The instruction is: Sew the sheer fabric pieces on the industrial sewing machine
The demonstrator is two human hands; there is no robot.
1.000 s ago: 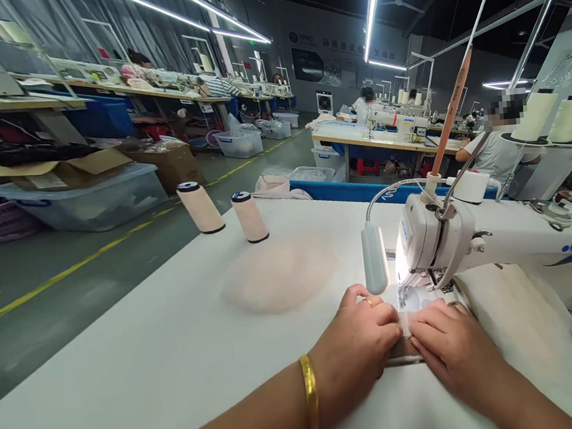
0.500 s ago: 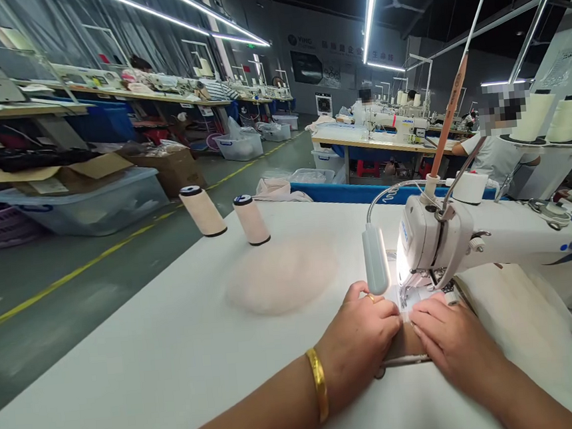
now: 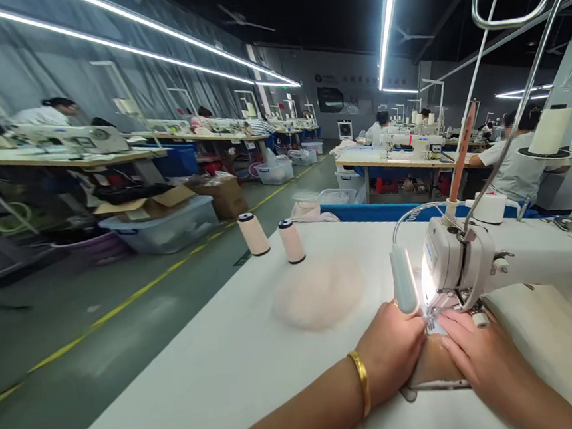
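Observation:
A white sewing machine (image 3: pixel 452 247) stands at the right, its needle area brightly lit by a small lamp (image 3: pixel 405 281). Close to the left of its presser foot (image 3: pixel 431 318), my left hand (image 3: pixel 388 347) is closed with curled fingers, a gold bangle on the wrist. What it pinches is hidden. My right hand (image 3: pixel 488 350) lies on the right side of the foot, fingers stretched forward and flat. A brownish plate (image 3: pixel 435 361) shows between the hands. Sheer beige fabric (image 3: pixel 546 328) spreads under the machine arm, right of my right hand.
A soft beige heap (image 3: pixel 318 295) lies on the white table (image 3: pixel 220 374), left of the machine. Two pale pink thread cones (image 3: pixel 254 234) stand behind it. A thread stand with cream cones (image 3: pixel 552 131) rises at right. Other people work at machines further off.
The whole view has swung left, so the table, machine and hands appear further right and lower. Both hands stay beside the presser foot.

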